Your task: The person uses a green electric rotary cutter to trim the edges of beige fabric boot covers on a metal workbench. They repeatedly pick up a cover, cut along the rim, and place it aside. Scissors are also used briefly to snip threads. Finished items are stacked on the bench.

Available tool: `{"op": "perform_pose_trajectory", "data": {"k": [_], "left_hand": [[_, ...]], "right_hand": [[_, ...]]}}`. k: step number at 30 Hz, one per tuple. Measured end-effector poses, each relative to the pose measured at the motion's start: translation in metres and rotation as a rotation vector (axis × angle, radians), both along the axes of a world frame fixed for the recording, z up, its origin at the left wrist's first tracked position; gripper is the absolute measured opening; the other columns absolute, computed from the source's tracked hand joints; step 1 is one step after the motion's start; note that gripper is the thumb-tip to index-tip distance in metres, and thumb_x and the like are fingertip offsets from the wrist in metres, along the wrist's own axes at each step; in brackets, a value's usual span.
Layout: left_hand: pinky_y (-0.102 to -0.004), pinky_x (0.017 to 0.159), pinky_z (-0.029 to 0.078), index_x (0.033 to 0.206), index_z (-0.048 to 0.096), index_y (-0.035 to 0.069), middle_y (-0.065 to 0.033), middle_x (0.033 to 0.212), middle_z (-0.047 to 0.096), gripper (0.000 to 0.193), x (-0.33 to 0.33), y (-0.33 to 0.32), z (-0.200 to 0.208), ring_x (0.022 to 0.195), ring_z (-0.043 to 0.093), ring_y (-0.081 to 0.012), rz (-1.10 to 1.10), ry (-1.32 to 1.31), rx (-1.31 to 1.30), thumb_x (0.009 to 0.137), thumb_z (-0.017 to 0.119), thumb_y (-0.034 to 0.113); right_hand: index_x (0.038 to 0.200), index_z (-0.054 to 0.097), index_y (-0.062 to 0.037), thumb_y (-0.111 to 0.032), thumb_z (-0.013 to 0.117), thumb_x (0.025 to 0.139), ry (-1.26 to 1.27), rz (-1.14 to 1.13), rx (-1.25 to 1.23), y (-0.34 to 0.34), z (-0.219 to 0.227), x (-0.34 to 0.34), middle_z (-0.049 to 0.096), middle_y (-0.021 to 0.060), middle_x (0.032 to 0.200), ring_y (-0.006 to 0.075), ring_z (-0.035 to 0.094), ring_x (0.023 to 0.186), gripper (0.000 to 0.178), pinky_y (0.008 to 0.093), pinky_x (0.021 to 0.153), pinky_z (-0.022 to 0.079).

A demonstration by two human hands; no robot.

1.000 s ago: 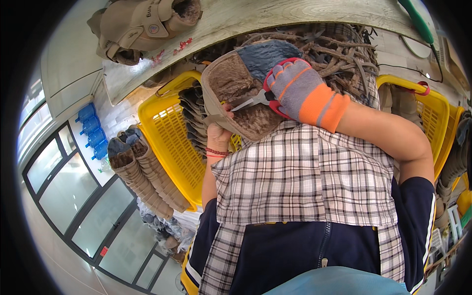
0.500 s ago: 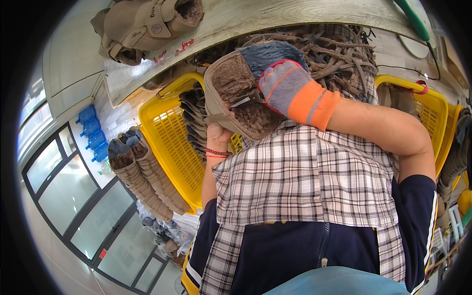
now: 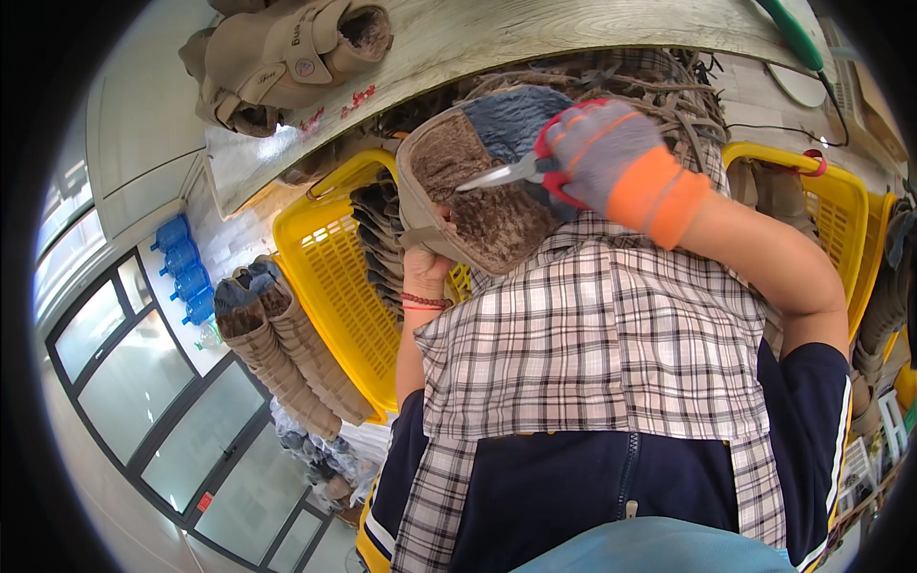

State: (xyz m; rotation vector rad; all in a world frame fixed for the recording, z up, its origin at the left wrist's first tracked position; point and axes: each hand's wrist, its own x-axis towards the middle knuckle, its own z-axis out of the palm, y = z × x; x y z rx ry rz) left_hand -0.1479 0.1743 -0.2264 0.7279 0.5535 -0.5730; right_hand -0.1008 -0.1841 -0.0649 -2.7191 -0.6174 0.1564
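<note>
A beige shoe upper (image 3: pixel 408 186) lies tilted in front of my chest, its brown fleece lining and dark blue fabric facing up. My left hand (image 3: pixel 430 265), bare with a beaded bracelet at the wrist, grips its left edge from below; most fingers are hidden behind it. My right hand (image 3: pixel 611 162), in a grey and orange glove, is closed round the red handles of scissors (image 3: pixel 501 176). Their metal blades point left over the fleece, and the tip is close to fingertips showing at the lining.
Brown trimmed strips (image 3: pixel 683 129) pile up beyond the upper. Yellow baskets (image 3: pixel 330 263) (image 3: pixel 845 205) flank me, the left one holding stacked uppers (image 3: pixel 377 239). Finished shoes (image 3: pixel 287 53) and a green-handled tool (image 3: pixel 795 36) are on the table (image 3: pixel 506 36). More stacked uppers (image 3: pixel 277 349) stand at left.
My right hand has drawn back to the right with the scissors, and more of the blades shows. The upper and my left hand have hardly moved.
</note>
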Motion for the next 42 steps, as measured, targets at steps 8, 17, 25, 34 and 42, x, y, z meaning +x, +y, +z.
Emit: {"op": "perform_pose_trajectory", "data": {"k": [8,17,25,34,42], "left_hand": [[-0.0284,0.083,0.054,0.109,0.061,0.005,-0.0075,0.104,0.063,0.033,0.007,-0.031,0.053,0.093,0.063,-0.0208,0.142,0.056,0.069,0.078,0.068,-0.005],[-0.035,0.086,0.053,0.119,0.058,0.006,-0.0076,0.109,0.064,0.03,0.025,-0.045,0.016,0.097,0.062,-0.0209,0.286,-0.049,-0.039,0.089,0.059,0.01],[-0.039,0.09,0.051,0.123,0.057,0.005,-0.0102,0.118,0.062,0.032,0.047,-0.037,0.035,0.106,0.061,-0.024,0.097,-0.42,0.197,0.097,0.046,0.019],[-0.0351,0.095,0.047,0.119,0.061,-0.002,-0.018,0.12,0.061,0.033,0.098,-0.131,0.285,0.111,0.059,-0.027,0.258,-1.683,1.378,0.087,0.057,0.005],[-0.0386,0.099,0.043,0.115,0.066,0.012,-0.0117,0.122,0.06,0.043,0.254,-0.236,0.26,0.116,0.054,-0.0316,-0.122,-2.101,1.339,0.079,0.051,-0.003]], "right_hand": [[0.116,0.06,-0.0133,-0.048,0.059,0.085,-0.058,-0.89,-0.12,-0.132,-0.033,0.026,0.067,0.0167,0.104,0.0357,0.064,0.093,0.047,0.0415,0.08,0.051],[0.114,0.06,-0.0103,-0.05,0.058,0.085,-0.121,-0.845,-0.327,-0.189,-0.048,0.08,0.059,0.014,0.113,0.0327,0.057,0.108,0.049,0.0436,0.091,0.048],[0.109,0.064,-0.016,-0.04,0.064,0.083,-0.458,-0.76,-0.218,-0.187,-0.061,0.096,0.06,0.0096,0.11,0.0305,0.058,0.101,0.036,0.0413,0.086,0.047],[0.125,0.055,-0.0062,-0.019,0.054,0.095,0.388,-0.837,1.66,-0.122,-0.056,0.151,0.061,0.007,0.118,0.0209,0.06,0.102,0.032,0.0353,0.087,0.049],[0.125,0.049,-0.0015,-0.033,0.077,0.079,0.601,-0.84,1.759,-0.137,-0.05,0.214,0.059,0.0113,0.107,0.0185,0.058,0.095,0.062,0.0269,0.078,0.05]]}}
